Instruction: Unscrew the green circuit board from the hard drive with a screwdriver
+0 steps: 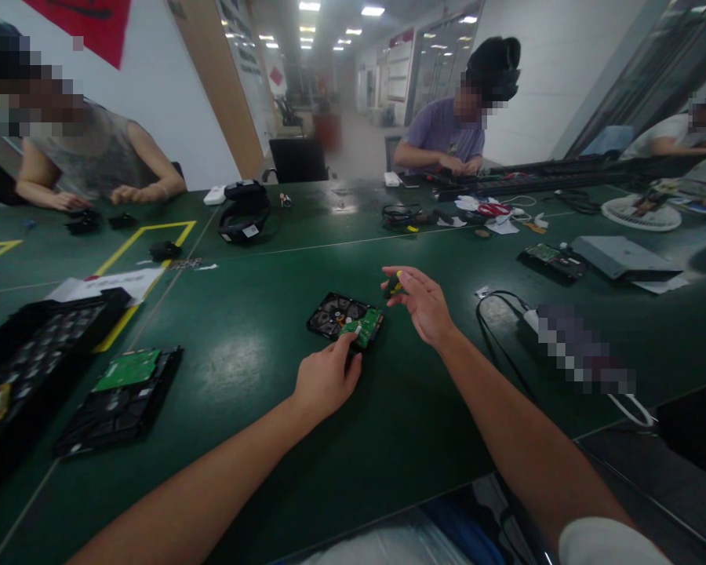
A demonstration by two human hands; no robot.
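Note:
A black hard drive with a green circuit board on its right part lies on the green table in front of me. My left hand grips its near edge, with a finger resting on the board. Just right of the drive and slightly above the table, my right hand holds a short yellow-and-black screwdriver between thumb and fingers. Its tip is too small to make out. A second hard drive with a green board lies to the left, apart from both hands.
A black ribbed tray stands at the left. On the right are a power strip with a cable, a grey box and another drive. A black headset sits farther back. Several people work around the table.

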